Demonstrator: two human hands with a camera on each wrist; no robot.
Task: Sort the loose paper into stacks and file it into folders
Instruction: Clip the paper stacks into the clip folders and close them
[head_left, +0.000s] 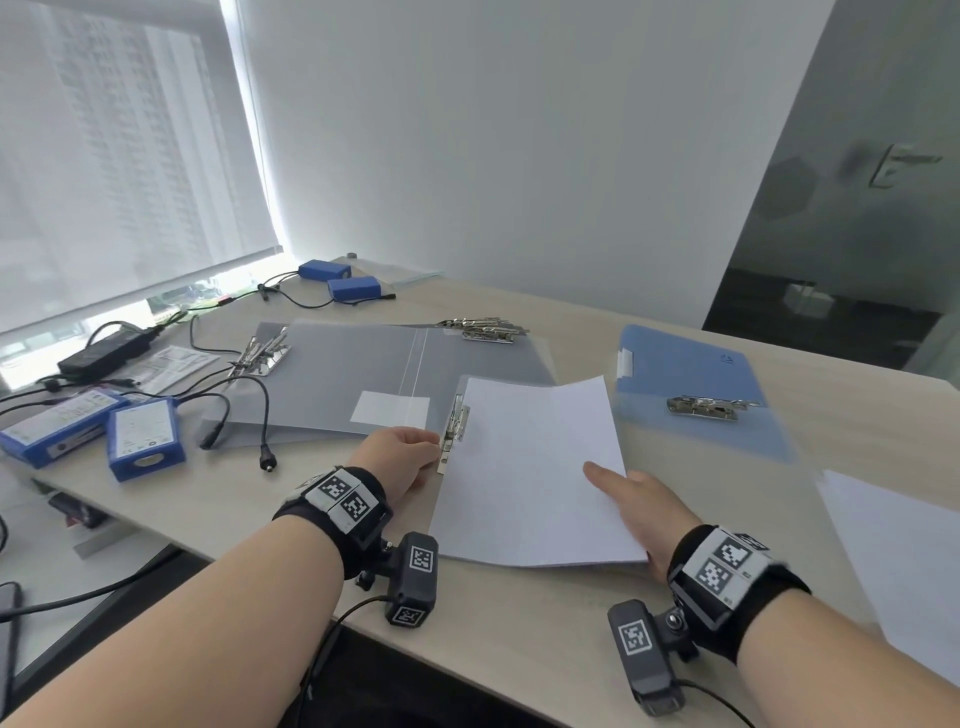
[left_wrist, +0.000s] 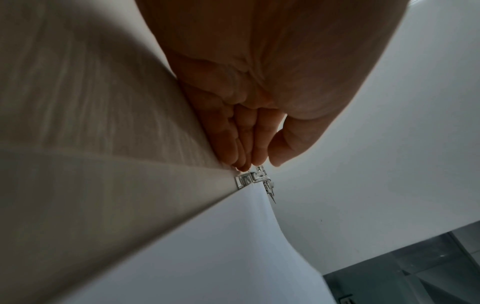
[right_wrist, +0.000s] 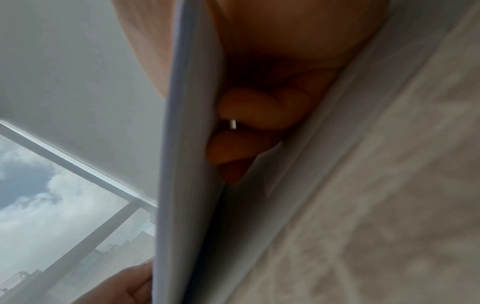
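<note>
We had the white paper stack (head_left: 535, 467) lying on the wooden desk (head_left: 519, 639) near the front edge, its left side tucked up against a metal spring clip (head_left: 454, 423). Our left hand (head_left: 400, 460) sat at that clip, fingers drawn together with the thumb close by and their tips right at the metal; in the left wrist view the fingers (left_wrist: 244, 144) nearly touched the clip (left_wrist: 259, 179), though we could not tell whether they actually pinched it. Our right hand (head_left: 641, 506) gripped the stack's right edge, thumb on top and fingers (right_wrist: 249, 107) curled beneath the sheets (right_wrist: 187, 185), which rose off the desk on that side. Just behind the stack lay an open grey folder (head_left: 374, 379) carrying 2 more clips at its far side. To the right, an open blue folder (head_left: 691, 384) lay flat with its own clip (head_left: 706, 407). More loose paper (head_left: 904, 561) waited at the far right edge. On the left we saw 2 blue battery packs (head_left: 98, 428) with black cables (head_left: 249, 410).
</note>
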